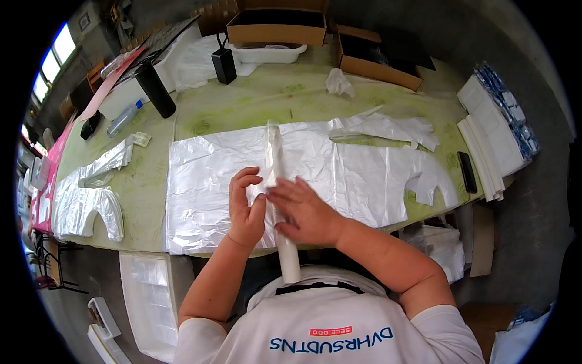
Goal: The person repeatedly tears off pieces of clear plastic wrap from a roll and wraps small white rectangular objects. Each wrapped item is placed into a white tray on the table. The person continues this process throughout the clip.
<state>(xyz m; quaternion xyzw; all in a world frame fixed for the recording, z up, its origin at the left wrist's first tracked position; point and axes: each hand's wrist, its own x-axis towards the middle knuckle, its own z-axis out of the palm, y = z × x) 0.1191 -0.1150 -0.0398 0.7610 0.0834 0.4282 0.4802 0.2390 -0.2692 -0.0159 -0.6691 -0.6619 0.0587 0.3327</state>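
A long white roll (290,261) lies across a stack of thin, shiny plastic sheets (206,194), its near end jutting past the table's front edge toward my body. Just left of the roll is my left hand (247,209), fingers bent and spread from the thumb, nothing visible in them. My right hand (308,211), slightly blurred, reaches over the roll from the right with its fingers apart. Whether its fingertips press on the roll is hard to tell. At their right end the sheets have a curved cutout, and a loose crumpled plastic piece (388,129) rests along their far edge.
On the green-patterned table stand a black cylinder (155,91), a clear bottle (124,118) and a black box with a strap (224,65). Cut plastic pieces (91,206) lie left. Cardboard boxes (276,33) sit behind; a phone (467,172) and packed bundles (500,121) are right.
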